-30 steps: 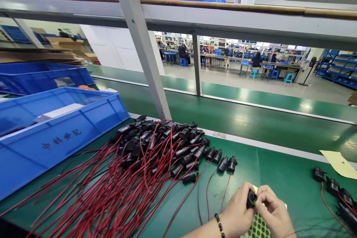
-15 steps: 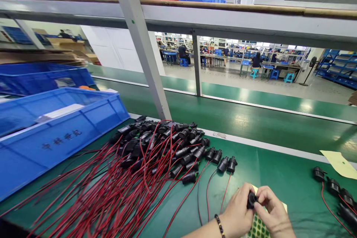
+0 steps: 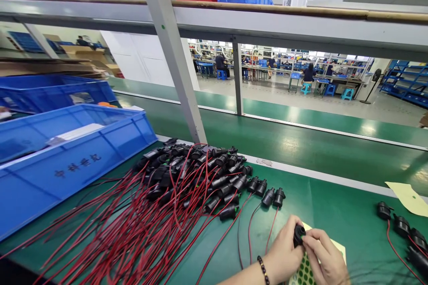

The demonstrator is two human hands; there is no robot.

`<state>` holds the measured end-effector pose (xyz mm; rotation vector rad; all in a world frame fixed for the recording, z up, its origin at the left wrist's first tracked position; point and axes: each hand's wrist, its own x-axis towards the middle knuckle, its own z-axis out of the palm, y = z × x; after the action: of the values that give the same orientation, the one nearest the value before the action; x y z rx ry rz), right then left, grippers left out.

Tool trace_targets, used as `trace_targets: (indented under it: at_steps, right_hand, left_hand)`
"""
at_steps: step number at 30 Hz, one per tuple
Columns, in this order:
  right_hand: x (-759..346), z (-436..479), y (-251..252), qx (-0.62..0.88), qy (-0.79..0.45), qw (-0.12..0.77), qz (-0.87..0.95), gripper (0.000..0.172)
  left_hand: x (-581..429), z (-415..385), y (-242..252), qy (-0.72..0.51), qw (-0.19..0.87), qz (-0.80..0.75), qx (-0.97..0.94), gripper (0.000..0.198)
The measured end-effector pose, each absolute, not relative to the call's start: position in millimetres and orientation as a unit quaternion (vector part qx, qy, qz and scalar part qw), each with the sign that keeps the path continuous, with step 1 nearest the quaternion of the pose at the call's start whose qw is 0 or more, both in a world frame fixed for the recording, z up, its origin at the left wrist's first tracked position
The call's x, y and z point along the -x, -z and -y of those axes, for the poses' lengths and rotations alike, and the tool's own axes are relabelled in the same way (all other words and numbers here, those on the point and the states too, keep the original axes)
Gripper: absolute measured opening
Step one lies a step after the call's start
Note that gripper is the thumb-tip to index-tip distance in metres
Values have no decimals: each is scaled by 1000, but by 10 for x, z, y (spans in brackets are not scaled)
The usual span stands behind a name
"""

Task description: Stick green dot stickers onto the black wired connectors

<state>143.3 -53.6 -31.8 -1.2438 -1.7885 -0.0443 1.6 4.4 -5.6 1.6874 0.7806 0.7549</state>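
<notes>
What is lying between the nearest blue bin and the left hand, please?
The head view shows black parts with red wires between the blue bin and the left hand.

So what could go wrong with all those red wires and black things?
The red wires cross each other, so pulling one might tangle them. The black part in the left hand could slip. The right hand is over the green-dotted sheet, so it might nudge it.
</notes>
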Motion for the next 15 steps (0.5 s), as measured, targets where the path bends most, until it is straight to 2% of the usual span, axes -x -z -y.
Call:
trace_targets:
  at_steps: [15]
  right_hand:
    - [-1343,557,231,502,-37,527,684,16]
  left_hand:
    - [-6,-39,65,-280,497,-356,-740,37]
